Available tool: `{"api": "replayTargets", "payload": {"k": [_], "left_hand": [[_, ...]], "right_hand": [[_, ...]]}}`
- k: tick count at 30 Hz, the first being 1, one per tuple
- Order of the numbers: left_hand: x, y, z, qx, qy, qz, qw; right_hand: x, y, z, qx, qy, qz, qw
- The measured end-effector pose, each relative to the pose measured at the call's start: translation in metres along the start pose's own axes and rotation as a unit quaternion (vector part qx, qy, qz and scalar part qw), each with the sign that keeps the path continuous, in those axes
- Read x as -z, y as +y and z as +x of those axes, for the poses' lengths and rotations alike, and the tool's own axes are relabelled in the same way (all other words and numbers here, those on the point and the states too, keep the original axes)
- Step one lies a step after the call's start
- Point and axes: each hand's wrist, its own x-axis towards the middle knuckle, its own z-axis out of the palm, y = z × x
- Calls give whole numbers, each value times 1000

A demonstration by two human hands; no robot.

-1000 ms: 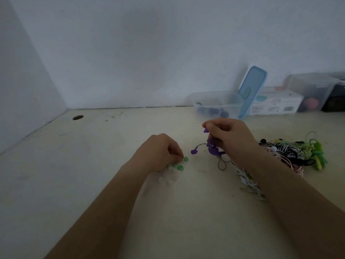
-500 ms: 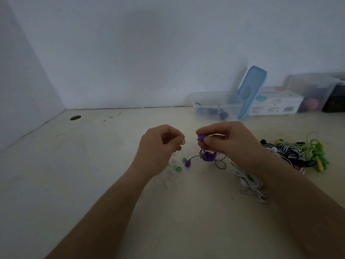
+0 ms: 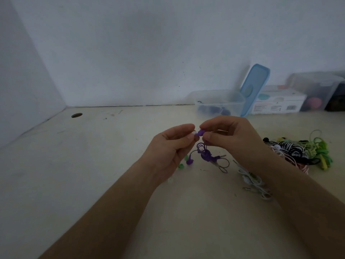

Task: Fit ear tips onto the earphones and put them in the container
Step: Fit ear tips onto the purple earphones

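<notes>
Two hands meeting on one purple earbud (image 3: 200, 132), tip going on
right hand (image 3: 233, 137) pinches the bud with its nozzle facing left; left hand (image 3: 168, 148) pinches a pale ear tip (image 3: 194, 134) against it, tip barely visible. Slack cable bundle (image 3: 205, 156) hangs down to the table (image 3: 112, 184). Open container (image 3: 218, 103) waits far right, in reach for the drop
</notes>
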Motion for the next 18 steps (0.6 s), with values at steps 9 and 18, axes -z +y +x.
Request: {"api": "replayTargets", "payload": {"k": [9,18], "left_hand": [[-2,0,-2,16,-10,18,1000],[-2,0,-2,15,-23,11,1000]], "right_hand": [[1,-1,-1,9,-1,21,1000],[3,-1,0,12,8,29,999]]}}
